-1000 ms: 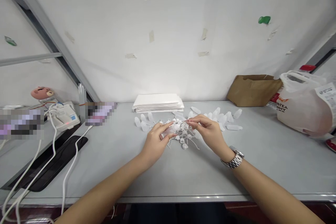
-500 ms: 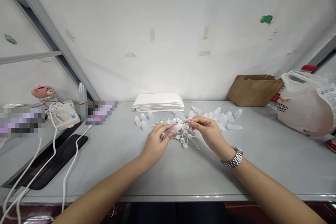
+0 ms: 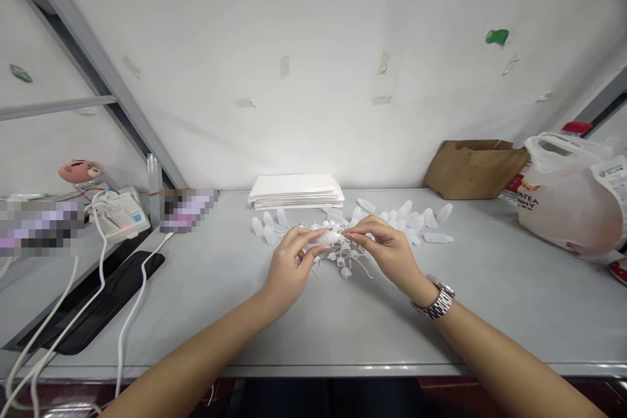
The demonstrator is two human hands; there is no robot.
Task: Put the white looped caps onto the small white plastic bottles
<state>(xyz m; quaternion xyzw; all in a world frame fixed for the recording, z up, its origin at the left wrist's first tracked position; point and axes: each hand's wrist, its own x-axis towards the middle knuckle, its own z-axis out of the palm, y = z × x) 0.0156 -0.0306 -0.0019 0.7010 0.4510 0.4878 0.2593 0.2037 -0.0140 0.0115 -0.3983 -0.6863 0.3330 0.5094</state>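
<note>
Between the fingers and thumb of my left hand point(image 3: 289, 271) is a small translucent plastic bottle point(image 3: 332, 236), partly hidden by the fingertips. My right hand point(image 3: 394, 255) is closed in a pinch against the right end of that bottle. What those fingertips hold is too small to make out. Beneath both hands lies a heap of small white caps with thin string-like tails point(image 3: 345, 272). More of the same little bottles point(image 3: 437, 238) are scattered behind and to the right, and several point(image 3: 269, 234) lie on the left.
A stack of white paper point(image 3: 296, 191) lies against the back wall. On the right stand an open brown paper bag point(image 3: 470, 170) and a white plastic bag point(image 3: 571, 202). White cables point(image 3: 142, 287), a purple blurred-out item point(image 3: 189, 210) and a white box point(image 3: 120, 215) occupy the left.
My right fingertips have moved slightly left and down, closer against the bottle's end. My left hand keeps almost the same place and grip.
</note>
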